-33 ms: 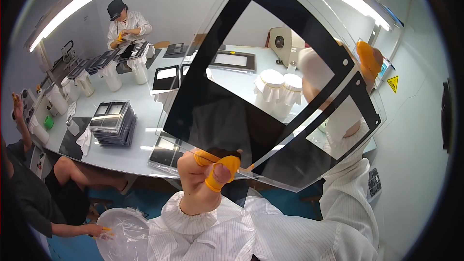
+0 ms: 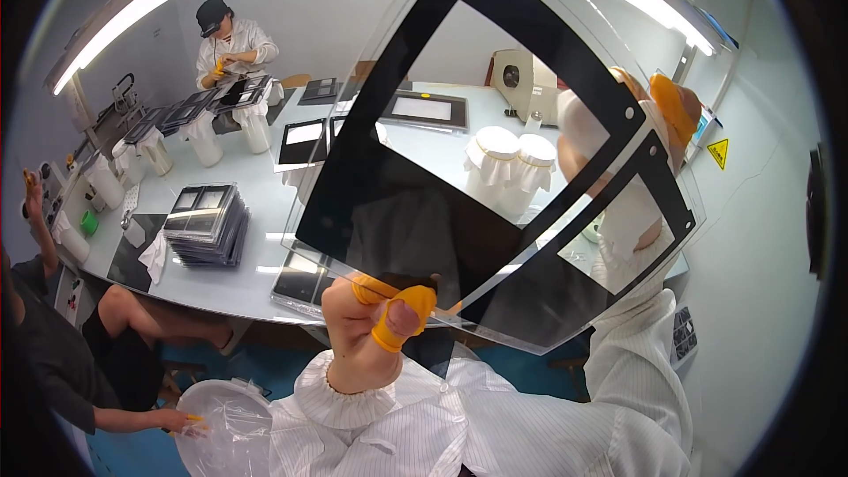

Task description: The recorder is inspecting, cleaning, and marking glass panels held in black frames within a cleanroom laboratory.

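Note:
A large clear panel (image 2: 415, 203) with black borders and see-through windows is held up slanted in front of me. At its lower edge, my left hand (image 2: 380, 314) pinches it between thumb and fingers, which wear yellow finger cots. Behind the panel's right side is my right hand (image 2: 673, 119), also in orange-yellow finger cots and partly seen through the windows. A soft white cloth (image 2: 580, 128) shows through the large window, bunched in that hand against or close to the back of the panel. The panel's borders hide part of the right hand's grip.
A stack of framed black panels (image 2: 208, 225) stands on the white table (image 2: 256, 287). Cloth-covered jars (image 2: 492, 163) and a beige machine (image 2: 523, 84) are beyond my panel. Across the table works a person (image 2: 234, 49); another person (image 2: 53, 336) sits left, beside a lined bin (image 2: 225, 428).
My right hand and the white cloth have shifted slightly to the right behind the panel. The panel's lower edge and my left hand have moved a touch left.

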A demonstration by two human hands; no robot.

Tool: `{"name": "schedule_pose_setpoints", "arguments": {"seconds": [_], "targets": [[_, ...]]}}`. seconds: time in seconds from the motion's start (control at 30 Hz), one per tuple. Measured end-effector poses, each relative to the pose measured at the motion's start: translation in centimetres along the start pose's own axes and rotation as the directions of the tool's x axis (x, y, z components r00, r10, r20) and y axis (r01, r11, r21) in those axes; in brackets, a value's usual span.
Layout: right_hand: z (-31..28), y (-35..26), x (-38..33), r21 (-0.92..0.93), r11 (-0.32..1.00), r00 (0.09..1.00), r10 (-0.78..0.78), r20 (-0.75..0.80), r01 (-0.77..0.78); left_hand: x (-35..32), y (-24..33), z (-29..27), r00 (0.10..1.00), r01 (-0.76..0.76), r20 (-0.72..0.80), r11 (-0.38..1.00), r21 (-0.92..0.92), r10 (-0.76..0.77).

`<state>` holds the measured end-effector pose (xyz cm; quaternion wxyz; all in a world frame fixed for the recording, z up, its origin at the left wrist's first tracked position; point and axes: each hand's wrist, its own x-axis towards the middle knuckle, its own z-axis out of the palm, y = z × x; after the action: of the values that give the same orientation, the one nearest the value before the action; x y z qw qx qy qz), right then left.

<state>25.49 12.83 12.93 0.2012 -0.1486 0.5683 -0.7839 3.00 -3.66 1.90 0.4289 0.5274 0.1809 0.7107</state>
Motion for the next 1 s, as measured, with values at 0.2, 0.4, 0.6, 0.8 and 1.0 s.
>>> {"name": "schedule_pose_setpoints", "arguments": {"seconds": [0.2, 0.4, 0.6, 0.8, 1.0], "targets": [[3.7, 3.1, -0.2, -0.296, 0.882, 0.847, -0.448, -0.285, 0.367, 0.1, 0.3, 0.6, 1.000, -0.003, -0.001, 1.000, 0.002, 0.003], [3.8, 4.2, 0.3, -0.771, 0.359, 0.202, -0.933, -0.297, 0.526, -0.6, 0.0, -0.4, 0.999, -0.031, 0.038, 0.991, -0.128, 0.036], [2.6, 3.6, 1.8, -0.388, 0.667, 0.538, -0.744, -0.397, 0.636, 0.1, -0.5, -0.8, 1.000, -0.021, -0.016, 1.000, -0.015, 0.021], [5.8, 5.7, -2.1, -0.804, 0.456, -0.487, -0.640, -0.594, 0.381, 0.7, -1.2, -1.7, 0.995, -0.070, -0.055, 0.979, 0.192, 0.082], [12.7, 4.4, 6.2, 0.081, 0.155, -0.137, -0.972, 0.192, -0.985, 1.8, -1.4, -0.4, 0.976, -0.182, -0.060, 0.930, 0.319, 0.212]]}}
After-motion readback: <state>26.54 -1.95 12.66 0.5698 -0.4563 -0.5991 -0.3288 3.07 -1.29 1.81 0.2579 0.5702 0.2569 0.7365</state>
